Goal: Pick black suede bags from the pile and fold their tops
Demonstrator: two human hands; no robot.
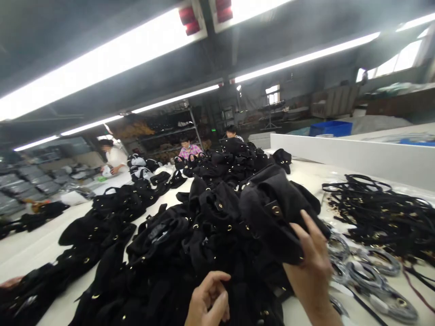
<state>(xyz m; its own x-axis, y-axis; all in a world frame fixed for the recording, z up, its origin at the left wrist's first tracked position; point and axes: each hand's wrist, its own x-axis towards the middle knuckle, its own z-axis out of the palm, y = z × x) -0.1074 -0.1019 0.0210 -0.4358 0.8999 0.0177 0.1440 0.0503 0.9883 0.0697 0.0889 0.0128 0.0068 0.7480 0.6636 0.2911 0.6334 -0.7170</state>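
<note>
My right hand point(311, 253) grips a black fabric bag point(268, 203) by its right edge, fingers on top. A gold ring shows on the bag's side, and the bag is tilted over a heap of similar black bags point(217, 213) with gold fittings. My left hand point(209, 299) is in front of the heap, low in the middle, its fingers loosely bent and apart, with nothing visible in it. Beside my right wrist lie several grey coiled loops point(370, 276) that look wrapped in clear plastic.
Black straps point(380, 208) with gold clasps are piled on the right, before a low white partition point(346, 156). More black bags point(112, 213) line the white table's left. Another person's hand point(12, 282) shows at the left edge. Several people work farther back; a blue crate point(331, 128) stands behind the partition.
</note>
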